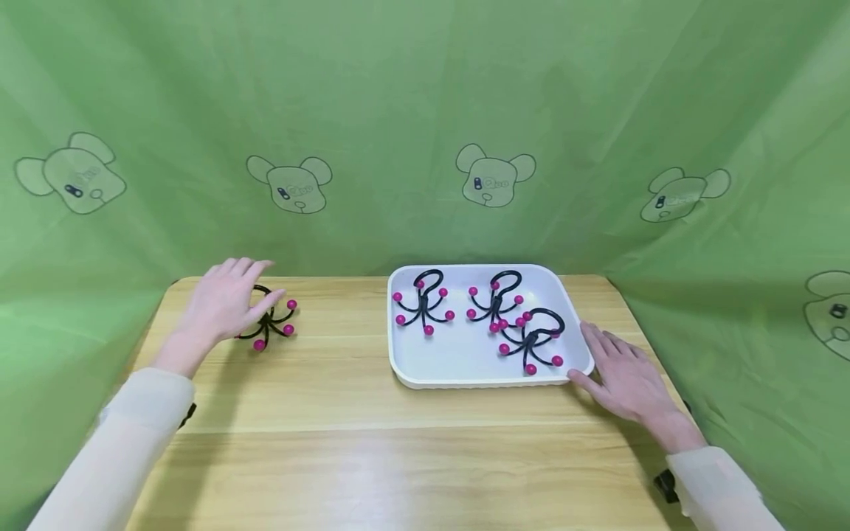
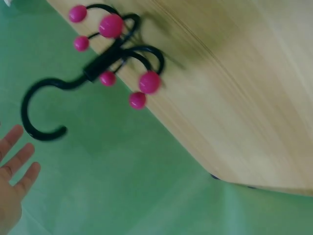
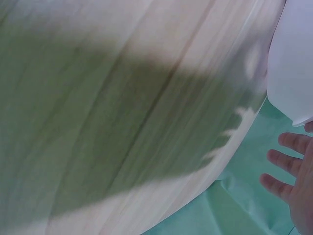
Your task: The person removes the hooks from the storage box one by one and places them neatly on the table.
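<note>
Hook point(image 2: 102, 60), glossy black, many-armed and pink-tipped

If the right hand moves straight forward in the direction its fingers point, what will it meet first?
The right hand would probably meet the white tray first, at its right edge; whether the two touch is hard to tell.
</note>
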`<state>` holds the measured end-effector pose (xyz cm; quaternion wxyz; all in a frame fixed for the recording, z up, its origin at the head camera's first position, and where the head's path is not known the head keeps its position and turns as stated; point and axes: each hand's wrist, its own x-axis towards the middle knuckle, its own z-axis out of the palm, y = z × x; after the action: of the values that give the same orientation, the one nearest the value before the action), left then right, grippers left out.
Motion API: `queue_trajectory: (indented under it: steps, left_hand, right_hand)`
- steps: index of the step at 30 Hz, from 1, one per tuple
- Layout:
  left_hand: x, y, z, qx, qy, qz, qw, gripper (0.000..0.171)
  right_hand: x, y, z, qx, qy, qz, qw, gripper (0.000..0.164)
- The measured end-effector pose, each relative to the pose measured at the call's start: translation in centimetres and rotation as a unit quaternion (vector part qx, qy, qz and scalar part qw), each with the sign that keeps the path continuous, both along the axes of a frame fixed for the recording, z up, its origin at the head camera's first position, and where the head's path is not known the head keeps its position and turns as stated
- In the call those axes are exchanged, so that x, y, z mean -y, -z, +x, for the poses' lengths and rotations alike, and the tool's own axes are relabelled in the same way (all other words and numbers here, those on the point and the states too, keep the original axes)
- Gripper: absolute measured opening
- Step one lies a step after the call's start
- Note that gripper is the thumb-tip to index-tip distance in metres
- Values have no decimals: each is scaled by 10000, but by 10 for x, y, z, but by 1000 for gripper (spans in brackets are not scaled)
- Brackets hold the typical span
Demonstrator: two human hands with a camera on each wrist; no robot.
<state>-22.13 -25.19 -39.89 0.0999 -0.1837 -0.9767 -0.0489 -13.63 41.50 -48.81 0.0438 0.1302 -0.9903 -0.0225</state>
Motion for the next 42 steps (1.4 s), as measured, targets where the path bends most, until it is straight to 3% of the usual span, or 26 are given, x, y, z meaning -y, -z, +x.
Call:
queue_trajectory:
  steps: [4,12,22,31,42]
  left_hand:
    - [-18,-2,-1,-32,118,40,9999,63]
    - [-47,5,-4,-442,524,121,9976,59]
    - [-88,12,-2,-304,937,44,9951,66]
    - [-138,6,-4,-371,1272,53,9912,66]
    - [-184,9,-17,-209,1281,43,9915,71]
  right_hand:
    - [-2,-1,0,-112,-10,10,9999,98]
    - [-3,2,-2,-257,-90,47,9996,97]
    - [-2,0,-4,-235,-84,60,9997,99]
    - [-3,2,-2,-252,-52,146,9996,100]
    - [-2,1,-2,-239,-82,133,9996,100]
